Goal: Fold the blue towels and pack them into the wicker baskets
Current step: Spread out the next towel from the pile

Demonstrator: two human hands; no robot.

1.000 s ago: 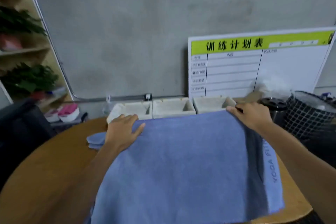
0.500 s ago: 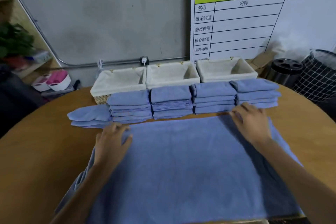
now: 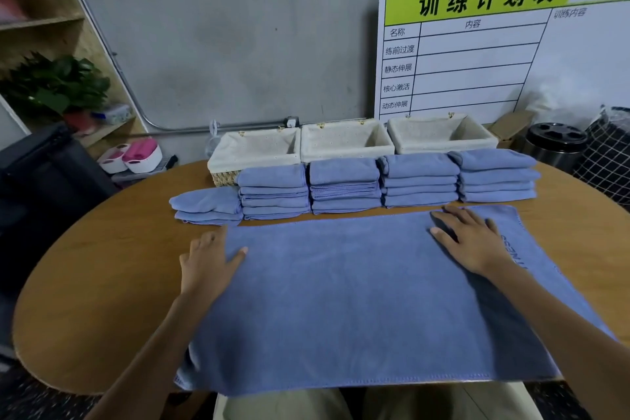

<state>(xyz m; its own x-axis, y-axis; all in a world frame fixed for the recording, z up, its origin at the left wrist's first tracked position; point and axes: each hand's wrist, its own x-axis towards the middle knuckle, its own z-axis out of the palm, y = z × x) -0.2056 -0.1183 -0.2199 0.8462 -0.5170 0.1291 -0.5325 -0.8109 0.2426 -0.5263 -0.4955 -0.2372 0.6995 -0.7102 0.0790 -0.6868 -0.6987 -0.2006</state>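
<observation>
Blue towel [image 3: 358, 290] lies spread flat and smooth beneath both hands; left hand [image 3: 208, 261] and right hand [image 3: 474, 242] press it with straight fingers, gripping nothing.

arms: bare to past the elbows, no sleeves in view
left hand [image 3: 208, 259]: no rings, no glove
right hand [image 3: 472, 242]: likewise bare
trousers [image 3: 272, 404]: pale khaki, at 6 o'clock
</observation>
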